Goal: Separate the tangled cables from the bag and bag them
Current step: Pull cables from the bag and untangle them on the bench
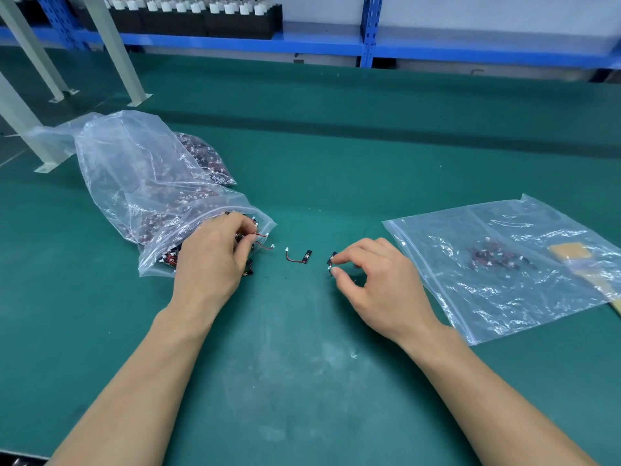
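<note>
- progress looks early to me: the big bag [141,183] at left of centre is stuffed with tangled cables, while the flat zip bag [504,264] at right holds only a small clump [492,257].
- left hand [211,260] is at the big bag's mouth, fingers curled in and pinching at a red-wired cable [260,234] in the spill there.
- right hand [376,280] is right of centre, thumb and forefinger clamped on one small cable [332,263], other fingers loosely arched. can't tell if the cable touches the mat or hangs just off it.
- one freed cable [299,257] lies alone on the green mat [302,364] between the two hands, touching neither.
- what's left, i'd guess: those two loose ones go into the zip bag, then nearly the whole big bag needs sorting.
- room-wise, there's loads of bare mat along the bottom of the frame and past the hands toward the top.
- zip bag's sealing strip runs along its lower-left edge, just beside the right hand, so it's a short trip. whether that strip is open, can't tell.
- tan flat thing [571,253] sits at the zip bag's far right, under or inside the plastic.
- grey frame legs [117,52] in the upper left and blue shelving [336,45] across the top are well apart from the work.
</note>
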### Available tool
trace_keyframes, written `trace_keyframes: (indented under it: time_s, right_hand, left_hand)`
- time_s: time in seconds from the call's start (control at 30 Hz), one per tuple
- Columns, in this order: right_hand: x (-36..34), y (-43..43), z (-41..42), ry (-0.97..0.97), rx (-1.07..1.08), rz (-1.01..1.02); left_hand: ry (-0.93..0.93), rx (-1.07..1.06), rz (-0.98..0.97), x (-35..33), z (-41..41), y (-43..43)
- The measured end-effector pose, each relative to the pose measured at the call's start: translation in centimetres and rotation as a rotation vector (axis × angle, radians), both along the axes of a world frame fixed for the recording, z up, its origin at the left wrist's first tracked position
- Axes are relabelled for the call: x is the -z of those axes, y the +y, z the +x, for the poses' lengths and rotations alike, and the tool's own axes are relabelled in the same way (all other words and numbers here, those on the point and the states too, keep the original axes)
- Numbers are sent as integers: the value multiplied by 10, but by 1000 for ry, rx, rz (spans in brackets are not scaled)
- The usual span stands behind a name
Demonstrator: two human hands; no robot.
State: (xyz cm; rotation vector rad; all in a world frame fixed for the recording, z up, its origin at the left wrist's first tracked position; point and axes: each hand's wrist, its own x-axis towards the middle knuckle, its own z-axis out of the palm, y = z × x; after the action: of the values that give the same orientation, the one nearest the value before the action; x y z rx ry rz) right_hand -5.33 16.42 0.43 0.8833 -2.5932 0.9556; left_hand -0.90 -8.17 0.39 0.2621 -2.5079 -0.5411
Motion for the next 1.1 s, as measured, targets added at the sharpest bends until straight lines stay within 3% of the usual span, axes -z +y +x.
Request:
trace_keyframes:
  time_s: [0.37, 0.57, 0.73, 1.1]
  right_hand:
    - [-7, -26, 2, -109, -93, -227]
    - [-7, -19, 0, -238, -105, -334]
    - [-8, -5, -4, -394, -79, -409]
    - [-8, 6, -5, -565, -29, -533]
  left_hand:
    - [239, 304, 56, -4, 5, 18]
    - [117, 505, 439, -2, 5, 48]
    - [0, 523, 748, 0, 4, 62]
    - [-87, 442, 1051, -1, 0, 69]
